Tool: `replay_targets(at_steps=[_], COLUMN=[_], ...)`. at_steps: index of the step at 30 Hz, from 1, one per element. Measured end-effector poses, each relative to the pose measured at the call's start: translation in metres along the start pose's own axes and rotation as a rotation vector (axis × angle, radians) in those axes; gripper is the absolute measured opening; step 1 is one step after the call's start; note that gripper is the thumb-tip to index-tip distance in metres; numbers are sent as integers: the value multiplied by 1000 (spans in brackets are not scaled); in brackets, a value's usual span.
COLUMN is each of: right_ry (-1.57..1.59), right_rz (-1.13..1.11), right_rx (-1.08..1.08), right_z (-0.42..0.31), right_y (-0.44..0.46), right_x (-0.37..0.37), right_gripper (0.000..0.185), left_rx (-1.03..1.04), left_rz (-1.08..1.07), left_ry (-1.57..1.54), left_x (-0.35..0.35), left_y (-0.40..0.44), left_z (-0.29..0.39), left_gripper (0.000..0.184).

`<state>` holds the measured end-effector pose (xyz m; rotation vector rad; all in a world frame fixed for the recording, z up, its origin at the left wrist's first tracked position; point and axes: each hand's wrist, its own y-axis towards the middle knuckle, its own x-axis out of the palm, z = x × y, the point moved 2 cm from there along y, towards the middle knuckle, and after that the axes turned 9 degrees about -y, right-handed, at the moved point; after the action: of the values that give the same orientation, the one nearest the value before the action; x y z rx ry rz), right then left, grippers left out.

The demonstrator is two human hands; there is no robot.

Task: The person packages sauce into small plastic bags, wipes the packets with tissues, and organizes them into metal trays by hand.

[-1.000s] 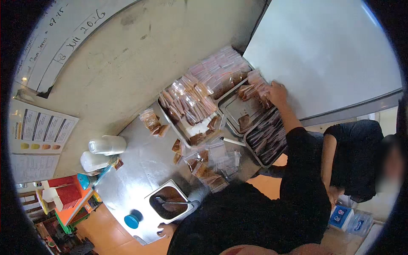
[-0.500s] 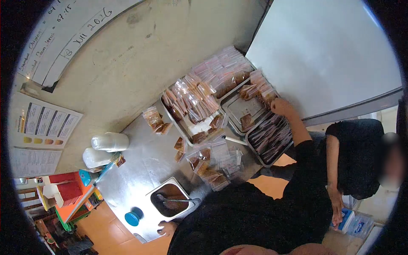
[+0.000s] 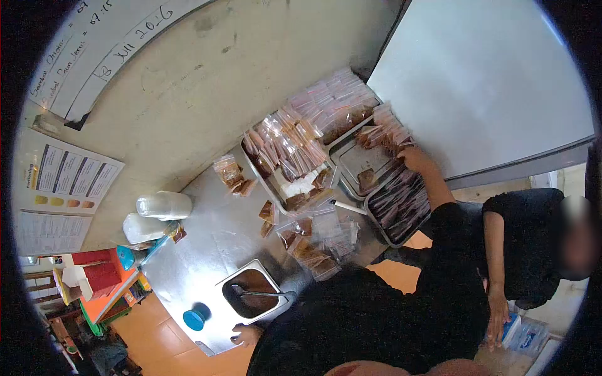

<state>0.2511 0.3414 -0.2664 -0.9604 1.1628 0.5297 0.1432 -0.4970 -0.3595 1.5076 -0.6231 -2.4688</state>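
Filled zip bags (image 3: 385,133) at far right are being touched by the right hand (image 3: 412,159), toppling being risked by nudging; finger closure, left hand (image 3: 248,335) included, cannot be told.

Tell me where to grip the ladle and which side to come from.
Probably best by the outer end of its handle, from above at the picture's right: the ladle's head lies inside the metal container, while that end reaches over the rim.

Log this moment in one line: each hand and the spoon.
right hand: at filled bags in tray | left hand: at table edge, near pan | spoon: in pan | grip: unclear, both hands
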Motion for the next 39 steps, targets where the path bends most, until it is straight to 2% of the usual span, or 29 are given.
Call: replay_targets(at_steps=[7,9,10,12,14,18,21,23,27,30,33,37,39], right_ry=[-95,-151,-151,141,293,141,8,-33,-47,175,170,107,-25], right_rz=[-154,64,66,3,-143,-147,-142,-1,-24,192,219,330,602], right_rx=[66,114,114,0,-251,-352,-427,-481,-396,-394,-298,-205,-223], right_z=[-23,-36,-46,-75,-115,-143,-140,-135,-123,-119,-81,-78,-82], right_y=[-12,-19,-22,-26,-33,-42,-46,-50,-36,-43,-21,6,20], right_x=[-47,-69,-78,-91,-90,-38,-36,-36,-36,-90,-89,-101,-102], right_gripper=[25,14,14,18,28,33,29,22,15,4,4,8,9], left_rx=[10,11,10,9,4,-20,-36,-40,-56,-65,-68,-65,-67], left_rz=[-8,-14,-17,-24,-33,-42,-38,-42,-65,-66,-67,-83,-86], left_ry=[-4,-8,-10,-14,-21,-33,-41,-43,-48,-47,-48,-49,-49], left_x=[-11,-12,-13,-9,0,0,0,-7,-6,1,-1,12,25], left_y=[-2,-2,-2,-2,-3,-5,-2,-3,-8,-3,-8,-3,3], left_z=[6,7,7,5,1,0,-6,-2,5,0,3,-7,-21], left_gripper=[45,45,45,45,45,45,45,45,45,45,45,45,45])
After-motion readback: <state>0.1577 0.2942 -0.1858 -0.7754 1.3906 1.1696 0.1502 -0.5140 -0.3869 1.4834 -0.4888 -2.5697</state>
